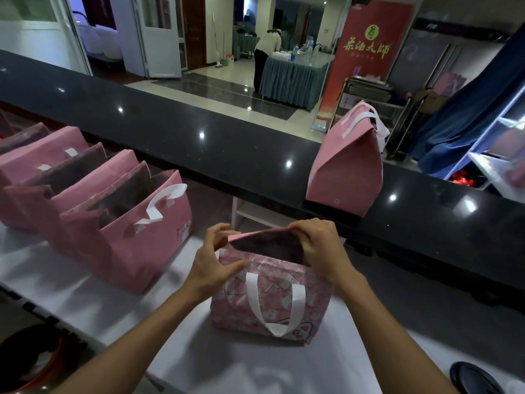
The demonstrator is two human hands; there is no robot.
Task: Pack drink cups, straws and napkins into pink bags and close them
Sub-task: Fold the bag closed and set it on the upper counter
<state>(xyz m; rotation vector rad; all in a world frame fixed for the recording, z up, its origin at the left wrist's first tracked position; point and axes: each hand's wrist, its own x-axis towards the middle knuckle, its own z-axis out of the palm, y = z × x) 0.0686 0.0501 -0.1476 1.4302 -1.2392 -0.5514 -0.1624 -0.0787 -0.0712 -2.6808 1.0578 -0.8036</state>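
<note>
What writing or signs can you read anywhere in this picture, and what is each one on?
"茶酒大師": large gold characters on the red banner standing across the room.
Round gold logo above those characters: too small to read.
Small gold line beneath them: too blurred to read.
Pink bag held at its top by the left hand and right hand: cartoon pictures only, no legible words.

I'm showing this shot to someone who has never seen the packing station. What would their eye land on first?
Probably the two hands in the middle foreground: the left hand and right hand pinch the top edges of a patterned pink bag standing on the white table. Next, the row of open pink bags at left, and one closed pink bag upright on the dark counter behind.
</note>
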